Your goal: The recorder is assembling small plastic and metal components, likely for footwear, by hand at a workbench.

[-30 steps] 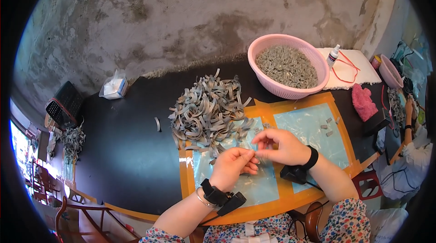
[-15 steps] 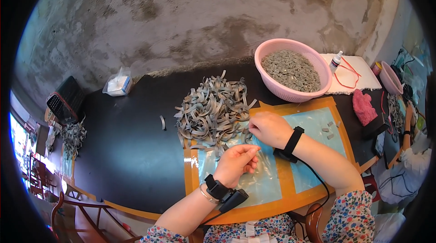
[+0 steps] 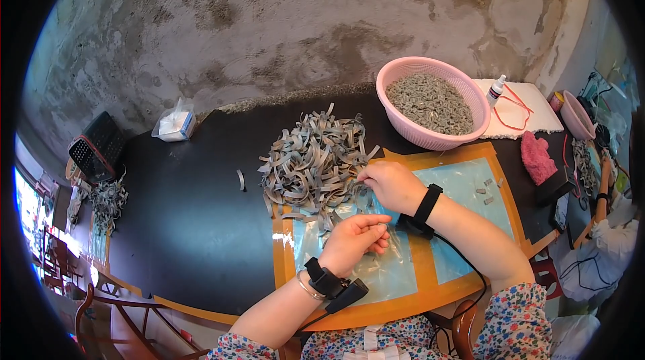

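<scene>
A heap of curved grey strips (image 3: 312, 158) lies on the dark table, spilling onto a blue plastic-covered mat (image 3: 396, 269) edged with brown tape. Just in front of the heap, my left hand (image 3: 353, 242) is closed, thumb and forefinger pinched together; whatever is between them is too small to make out. My right hand (image 3: 396, 188) reaches to the heap's right edge, its fingers curled down at the strips there. Its fingertips are partly hidden, so what they grip cannot be made out. Several small grey pieces (image 3: 488, 192) lie on the mat's right part.
A pink basket (image 3: 430, 139) full of small grey pieces stands at the back right. Beside it are a white foam board (image 3: 537, 121), a small white bottle (image 3: 496, 91) and a pink cloth (image 3: 537, 160). A clear tub (image 3: 176, 125) sits at the back left. Another person's arm (image 3: 603, 185) shows far right.
My right hand has moved slightly left and up, to the edge of the heap. My left hand has shifted a little to the right, still pinched.
</scene>
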{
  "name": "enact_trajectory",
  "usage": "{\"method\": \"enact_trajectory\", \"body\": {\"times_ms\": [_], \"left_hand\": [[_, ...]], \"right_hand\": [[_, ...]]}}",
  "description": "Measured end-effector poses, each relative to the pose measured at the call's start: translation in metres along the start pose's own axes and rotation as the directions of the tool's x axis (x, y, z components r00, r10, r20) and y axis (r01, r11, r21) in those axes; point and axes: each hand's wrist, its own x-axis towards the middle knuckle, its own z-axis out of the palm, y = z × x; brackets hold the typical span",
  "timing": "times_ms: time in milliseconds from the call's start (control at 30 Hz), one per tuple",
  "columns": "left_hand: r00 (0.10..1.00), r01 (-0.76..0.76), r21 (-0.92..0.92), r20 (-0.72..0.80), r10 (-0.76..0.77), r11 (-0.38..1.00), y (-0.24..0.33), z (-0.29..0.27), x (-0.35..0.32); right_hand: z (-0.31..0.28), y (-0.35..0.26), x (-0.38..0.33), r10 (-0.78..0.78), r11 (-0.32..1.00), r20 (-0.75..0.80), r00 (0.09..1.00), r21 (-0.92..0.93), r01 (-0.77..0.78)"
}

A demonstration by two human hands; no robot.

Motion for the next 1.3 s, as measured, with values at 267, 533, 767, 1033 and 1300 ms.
{"method": "enact_trajectory", "body": {"times_ms": [267,533,767,1033,1300], "left_hand": [[1.000,-0.021,-0.001,-0.008,0.021,1.000,0.002,-0.002,-0.001],[1.000,-0.016,0.010,-0.011,0.017,1.000,0.001,-0.002,-0.001],[0.999,-0.030,-0.005,-0.046,0.030,1.000,0.002,0.001,-0.002],[0.999,-0.013,0.031,-0.031,0.014,0.999,0.004,0.005,-0.004],[1.000,0.011,0.087,0.005,-0.011,0.996,0.005,0.009,-0.007]], "right_hand": [[0.007,-0.004,0.005,0.039,0.999,0.046,0.998,-0.009,-0.038],[-0.025,0.008,0.012,0.112,0.982,0.033,0.993,-0.157,-0.106],[-0.022,0.007,0.008,-0.046,0.984,0.242,0.969,-0.155,0.085],[-0.020,0.006,0.006,0.049,0.998,0.202,0.978,-0.051,-0.040],[-0.039,-0.004,0.002,-0.124,0.974,0.331,0.935,-0.138,0.177]]}}
